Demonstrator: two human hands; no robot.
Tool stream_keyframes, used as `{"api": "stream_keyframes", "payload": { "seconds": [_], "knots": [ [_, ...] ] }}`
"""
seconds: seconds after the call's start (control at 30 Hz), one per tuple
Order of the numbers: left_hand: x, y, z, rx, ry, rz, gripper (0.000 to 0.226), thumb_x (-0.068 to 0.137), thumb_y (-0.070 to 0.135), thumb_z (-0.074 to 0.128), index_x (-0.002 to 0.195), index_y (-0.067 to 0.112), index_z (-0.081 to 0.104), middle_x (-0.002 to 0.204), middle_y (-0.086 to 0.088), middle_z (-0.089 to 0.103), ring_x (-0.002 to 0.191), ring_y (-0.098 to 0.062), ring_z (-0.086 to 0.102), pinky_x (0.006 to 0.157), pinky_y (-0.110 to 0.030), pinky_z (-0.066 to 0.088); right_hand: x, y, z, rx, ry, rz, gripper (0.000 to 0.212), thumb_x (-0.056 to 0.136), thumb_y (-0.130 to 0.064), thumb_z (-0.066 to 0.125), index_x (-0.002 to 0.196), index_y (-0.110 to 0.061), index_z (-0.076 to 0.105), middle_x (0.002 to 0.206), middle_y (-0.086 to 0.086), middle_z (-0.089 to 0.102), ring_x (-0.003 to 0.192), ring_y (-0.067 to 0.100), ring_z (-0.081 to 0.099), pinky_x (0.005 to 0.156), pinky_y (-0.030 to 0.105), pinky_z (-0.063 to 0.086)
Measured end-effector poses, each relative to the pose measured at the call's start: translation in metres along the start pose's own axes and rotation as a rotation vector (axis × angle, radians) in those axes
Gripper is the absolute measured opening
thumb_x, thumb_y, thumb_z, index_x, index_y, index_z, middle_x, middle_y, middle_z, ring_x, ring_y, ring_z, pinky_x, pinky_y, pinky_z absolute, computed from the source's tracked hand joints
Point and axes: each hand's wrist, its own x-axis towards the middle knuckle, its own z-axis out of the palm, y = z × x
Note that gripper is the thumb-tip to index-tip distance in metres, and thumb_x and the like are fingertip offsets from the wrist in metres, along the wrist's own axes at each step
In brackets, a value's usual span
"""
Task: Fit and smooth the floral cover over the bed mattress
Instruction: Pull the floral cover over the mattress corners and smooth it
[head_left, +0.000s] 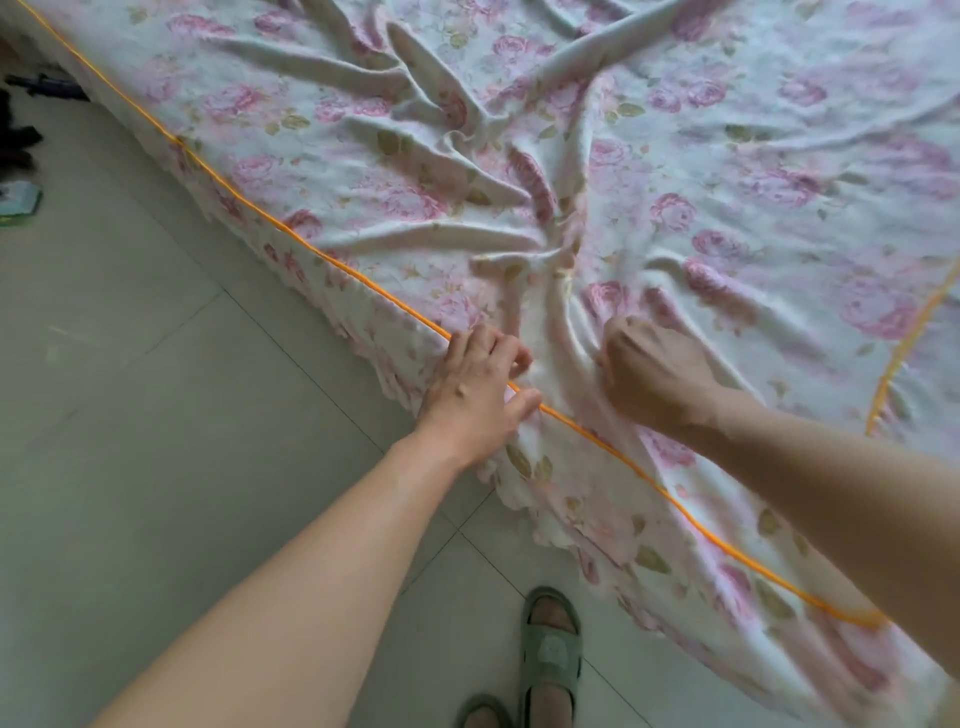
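Covering the bed, which is itself hidden beneath it, the floral cover (727, 208) is white with pink roses and green leaves. The orange piping (332, 260) runs diagonally along the bed's edge and is the reference line here. The cover's skirt hangs from the piping toward the tiled floor (130, 364).

The left hand (478, 384) sits directly on the piping. Its fingers curl over onto the bed-top side and its thumb lies along the piping. Its grip is closed on the cover's fabric at that line.

The right hand (654, 374) lies just beyond the piping on the bed-top side, near the left hand but apart from it. It is knuckles up with the fingers tucked under. Its grip appears clenched round a bunch of the cover, though the fingertips are hidden.

Deep folds (467, 171) radiate from that hand, away from the piping and across the bed top.

On the floor side of the piping, two feet in green sandals (550, 649) stand close to the skirt. Dark objects (21, 140) lie on the floor beside the piping's far end, too blurred to identify.
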Motion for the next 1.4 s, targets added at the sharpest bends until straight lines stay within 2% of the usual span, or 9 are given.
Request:
{"api": "stream_keyframes", "payload": {
  "seconds": [0.1,0.23,0.47,0.7,0.8,0.93,1.13,1.33,1.4],
  "knots": [
    [0.000,0.003,-0.003,0.063,-0.056,0.003,0.028,0.088,0.036,0.060,0.110,0.019,0.056,0.118,-0.003,0.049,0.118,-0.026,0.036,0.101,-0.027,0.024,-0.008,0.019,-0.003,-0.064,0.017,0.138,0.035,0.086,-0.008,0.049,0.119,0.002,0.048,0.112,0.023,0.059,0.110,0.038,0.057,0.078,0.038,0.045],
    [-0.002,0.005,-0.001,0.125,-0.096,-0.018,0.031,0.089,0.039,0.059,0.112,0.021,0.053,0.122,-0.003,0.045,0.118,-0.027,0.035,0.103,-0.035,0.030,-0.036,0.052,-0.008,0.166,-0.028,0.320,0.011,0.077,-0.005,0.051,0.086,-0.008,0.057,0.080,0.013,0.067,0.085,0.032,0.063,0.072,0.036,0.050],
    [-0.020,0.044,0.016,0.125,-0.163,0.108,0.027,0.088,0.035,0.059,0.114,0.026,0.058,0.117,0.001,0.049,0.114,-0.025,0.038,0.097,-0.032,0.031,-0.098,0.073,0.005,0.256,-0.061,0.037,0.019,0.085,-0.029,0.050,0.075,-0.019,0.063,0.082,0.001,0.055,0.089,0.028,0.055,0.077,0.034,0.045],
    [-0.034,0.078,0.035,0.209,-0.143,0.204,0.022,0.089,0.035,0.057,0.109,0.027,0.061,0.115,0.004,0.053,0.113,-0.021,0.042,0.092,-0.034,0.035,-0.162,0.102,-0.003,0.141,-0.198,-0.177,0.049,0.073,-0.067,0.053,0.066,-0.019,0.054,0.063,-0.006,0.055,0.066,0.014,0.052,0.069,0.029,0.037],
    [-0.034,0.082,0.034,0.266,-0.151,0.184,0.020,0.091,0.039,0.057,0.105,0.024,0.061,0.113,0.003,0.055,0.115,-0.021,0.044,0.091,-0.036,0.034,-0.182,0.109,0.002,0.006,-0.194,-0.242,0.026,0.075,-0.044,0.062,0.070,-0.024,0.047,0.072,-0.012,0.052,0.080,0.011,0.052,0.072,0.024,0.022],
    [-0.043,0.086,0.031,0.313,-0.179,0.230,0.018,0.093,0.037,0.056,0.103,0.022,0.059,0.113,0.003,0.054,0.114,-0.022,0.043,0.088,-0.035,0.033,-0.195,0.111,0.011,0.029,-0.200,-0.178,0.024,0.079,-0.019,0.053,0.063,-0.025,0.035,0.073,-0.007,0.052,0.078,0.021,0.050,0.071,0.028,0.037],
    [-0.066,0.087,0.029,0.398,-0.235,0.305,0.013,0.094,0.029,0.054,0.104,0.023,0.056,0.112,0.003,0.053,0.110,-0.022,0.044,0.084,-0.036,0.036,-0.210,0.101,0.007,0.068,-0.482,-0.091,0.021,0.082,-0.023,0.051,0.063,-0.020,0.042,0.067,-0.003,0.051,0.068,0.027,0.052,0.053,0.030,0.039],
    [-0.084,0.121,0.048,0.295,-0.232,0.381,0.021,0.089,0.018,0.055,0.109,0.021,0.059,0.112,0.002,0.056,0.111,-0.022,0.047,0.084,-0.034,0.036,-0.237,0.104,0.004,-0.040,-0.284,-0.154,0.030,0.083,-0.052,0.050,0.085,-0.023,0.048,0.088,-0.008,0.051,0.092,0.014,0.046,0.076,0.032,0.035],
    [-0.083,0.130,0.053,0.318,-0.246,0.357,0.020,0.089,0.016,0.052,0.107,0.021,0.061,0.112,0.002,0.058,0.112,-0.021,0.048,0.084,-0.033,0.036,-0.243,0.103,0.008,-0.184,-0.224,-0.207,0.022,0.086,-0.046,0.046,0.089,-0.024,0.046,0.094,-0.007,0.053,0.096,0.017,0.048,0.078,0.032,0.032]
  ]
}}
